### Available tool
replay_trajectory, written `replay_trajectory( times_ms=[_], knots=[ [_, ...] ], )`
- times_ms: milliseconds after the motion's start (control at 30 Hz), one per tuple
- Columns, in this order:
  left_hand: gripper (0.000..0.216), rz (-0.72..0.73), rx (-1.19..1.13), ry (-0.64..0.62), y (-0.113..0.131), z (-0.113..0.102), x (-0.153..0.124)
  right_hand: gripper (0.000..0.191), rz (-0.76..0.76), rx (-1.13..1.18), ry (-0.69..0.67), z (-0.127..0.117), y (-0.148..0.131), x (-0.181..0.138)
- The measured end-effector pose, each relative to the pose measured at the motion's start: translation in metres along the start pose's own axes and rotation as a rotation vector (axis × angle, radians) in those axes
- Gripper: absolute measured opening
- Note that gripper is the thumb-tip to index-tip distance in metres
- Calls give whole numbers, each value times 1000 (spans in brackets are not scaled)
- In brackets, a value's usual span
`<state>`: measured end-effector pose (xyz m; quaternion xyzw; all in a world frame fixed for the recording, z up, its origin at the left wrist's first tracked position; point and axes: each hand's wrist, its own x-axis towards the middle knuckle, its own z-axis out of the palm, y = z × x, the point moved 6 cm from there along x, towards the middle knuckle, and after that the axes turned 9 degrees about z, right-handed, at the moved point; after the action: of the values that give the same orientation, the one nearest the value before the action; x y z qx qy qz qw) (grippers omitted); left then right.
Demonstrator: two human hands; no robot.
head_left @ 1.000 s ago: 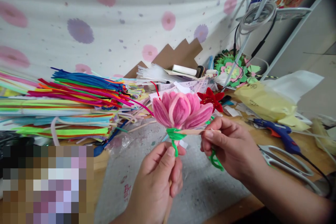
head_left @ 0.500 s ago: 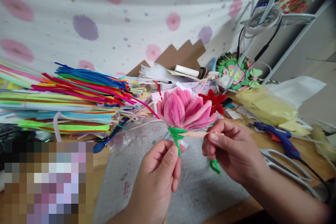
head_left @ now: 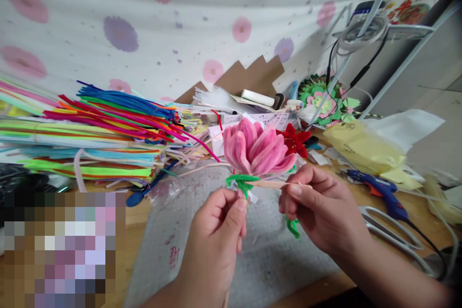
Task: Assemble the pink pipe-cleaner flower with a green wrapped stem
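Note:
My left hand (head_left: 220,226) is closed, thumb against fingers, on the stem just under a pink fuzzy flower (head_left: 258,149). A thin pale stick (head_left: 226,300) shows below that hand. Green pipe cleaner (head_left: 242,184) is looped around the flower's base, its end going down into my left fingertips. My right hand (head_left: 317,202) pinches a pale beige flat strip (head_left: 269,184), which reaches across to the flower's base. I cannot tell whether the strip is wood or tape. Another piece of green pipe cleaner (head_left: 292,227) hangs beneath my right fingers, partly hidden by them.
A grey cutting mat (head_left: 166,231) lies under my hands. Bundles of coloured pipe cleaners (head_left: 119,120) are piled at left. Behind the pink flower is a red flower (head_left: 294,139). A blue glue gun (head_left: 388,192), scissors (head_left: 393,228) and a yellow bag (head_left: 364,147) lie at right.
The flower has turned slightly, and its petals face differently. The green loops at its base look flatter and looser. Both hands keep their grips.

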<state>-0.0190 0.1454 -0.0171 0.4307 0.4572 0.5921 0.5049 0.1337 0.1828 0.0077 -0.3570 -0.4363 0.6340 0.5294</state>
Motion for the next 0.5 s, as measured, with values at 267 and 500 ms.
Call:
replay_trajectory(
  times_ms=[267, 500],
  knots=[
    [20, 86, 123, 7, 5, -6, 0, 17, -40, -27, 72, 0, -1, -2],
    [16, 149, 225, 43, 9, -9, 2, 17, -45, -53, 35, 1, -1, -6]
  ],
)
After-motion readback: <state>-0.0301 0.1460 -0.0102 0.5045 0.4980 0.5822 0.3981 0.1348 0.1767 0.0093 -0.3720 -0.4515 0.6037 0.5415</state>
